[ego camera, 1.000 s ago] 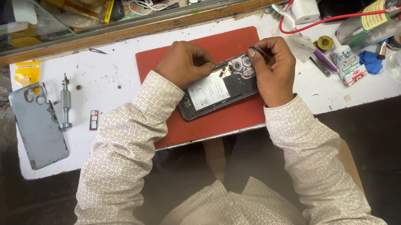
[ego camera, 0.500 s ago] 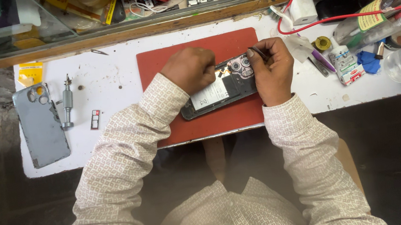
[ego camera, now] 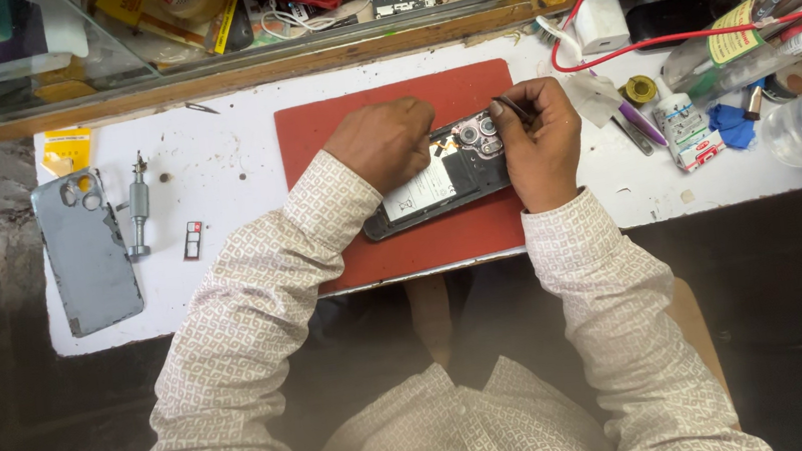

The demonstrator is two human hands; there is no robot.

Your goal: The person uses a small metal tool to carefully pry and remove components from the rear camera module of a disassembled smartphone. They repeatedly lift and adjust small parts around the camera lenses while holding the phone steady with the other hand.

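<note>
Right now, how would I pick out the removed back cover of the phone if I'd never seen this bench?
Start at the white worktop and go to its far left end, away from the red mat where both hands work. The grey back cover lies flat there, beside a small metal screwdriver. Its cluster of round camera cut-outs near the top corner sets it apart.

Red mat [ego camera: 483, 236], white table [ego camera: 224, 175], grey back cover [ego camera: 88, 256]
</note>
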